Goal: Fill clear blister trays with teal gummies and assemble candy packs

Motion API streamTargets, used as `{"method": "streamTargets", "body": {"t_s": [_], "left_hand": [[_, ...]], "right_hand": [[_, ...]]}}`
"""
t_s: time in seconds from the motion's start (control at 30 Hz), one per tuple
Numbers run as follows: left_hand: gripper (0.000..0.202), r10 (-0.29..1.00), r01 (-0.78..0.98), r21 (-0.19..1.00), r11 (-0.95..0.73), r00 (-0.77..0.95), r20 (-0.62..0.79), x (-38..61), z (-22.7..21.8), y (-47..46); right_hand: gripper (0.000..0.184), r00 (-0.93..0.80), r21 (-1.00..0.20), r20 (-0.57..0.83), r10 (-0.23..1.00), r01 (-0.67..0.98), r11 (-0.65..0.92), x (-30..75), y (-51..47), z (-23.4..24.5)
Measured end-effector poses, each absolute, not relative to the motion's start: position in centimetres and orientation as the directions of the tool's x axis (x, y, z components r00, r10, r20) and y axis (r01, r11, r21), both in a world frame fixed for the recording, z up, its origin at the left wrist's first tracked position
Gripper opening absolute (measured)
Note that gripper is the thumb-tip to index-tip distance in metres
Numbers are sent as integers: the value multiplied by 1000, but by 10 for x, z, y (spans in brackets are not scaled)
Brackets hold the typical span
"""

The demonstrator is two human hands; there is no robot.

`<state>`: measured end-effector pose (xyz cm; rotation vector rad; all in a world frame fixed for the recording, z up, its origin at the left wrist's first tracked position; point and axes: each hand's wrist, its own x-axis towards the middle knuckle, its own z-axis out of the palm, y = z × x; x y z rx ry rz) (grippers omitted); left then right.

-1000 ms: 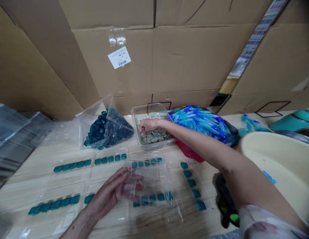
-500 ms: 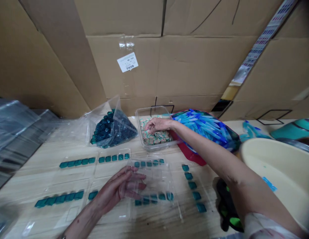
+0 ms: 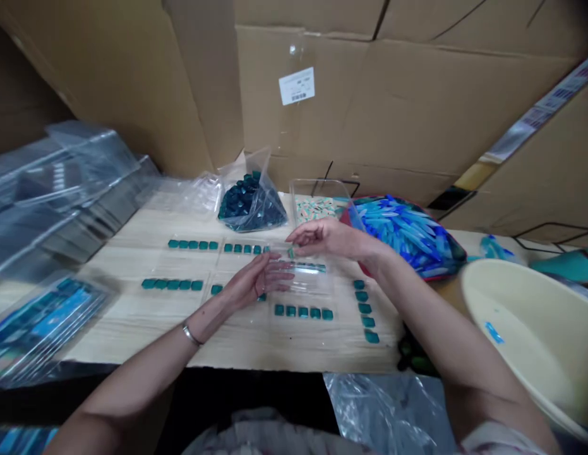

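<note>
Clear blister tray [image 3: 300, 287] sits mid-frame on a pale wood-grain table [image 3: 132, 328], w/ rows of teal square pieces [image 3: 303, 311] along its near edge; long axis runs roughly side to side. Can't tell if it's flat on the table or slightly raised. More teal rows lie left of it and a short column to the right.

L hand [image 3: 258, 278] is open, fingers spread and pointing right, over the tray's left part; contact unclear. R hand [image 3: 326, 239] is loosely curled, half open, fingers pointing left, just above the tray's far edge. Nothing clearly held.

Cardboard boxes [image 3: 369, 107] w/ a white barcode label [image 3: 297, 85] wall off the back. Upper left: stacked clear trays [image 3: 71, 189]. Top centre: bag of dark teal pieces [image 3: 251, 202], clear tub [image 3: 317, 207], red tray of blue pieces [image 3: 407, 237]. Lower right: cream basin [image 3: 516, 328]. Lower left: clear pack of blue pieces [image 3: 42, 322].
</note>
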<state>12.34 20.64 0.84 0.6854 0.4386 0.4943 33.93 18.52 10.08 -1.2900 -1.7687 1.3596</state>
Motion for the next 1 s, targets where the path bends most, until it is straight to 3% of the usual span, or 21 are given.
{"method": "streamTargets", "body": {"t_s": [0.2,0.43,0.6,0.83,0.93,1.0], "left_hand": [[32,570,-339,675,655,808,-147,124,16,183],[27,625,-400,662,633,770,-133,119,18,157],[30,638,-410,664,625,759,-132,115,17,146],[29,642,-451,644,618,762,-83,109,22,141],[27,660,-469,632,617,746,-91,106,22,142],[25,668,-473,623,623,736,-109,105,23,142]], "right_hand": [[18,-458,-837,-93,884,517,180,297,155,92],[21,-502,-599,-11,865,696,397,269,132,101],[14,-422,-562,-45,905,760,326,259,120,98],[6,-299,-530,153,942,780,334,257,106,90],[1,-307,-524,176,935,775,353,255,101,90],[7,-344,-502,183,921,773,388,251,98,88]]}}
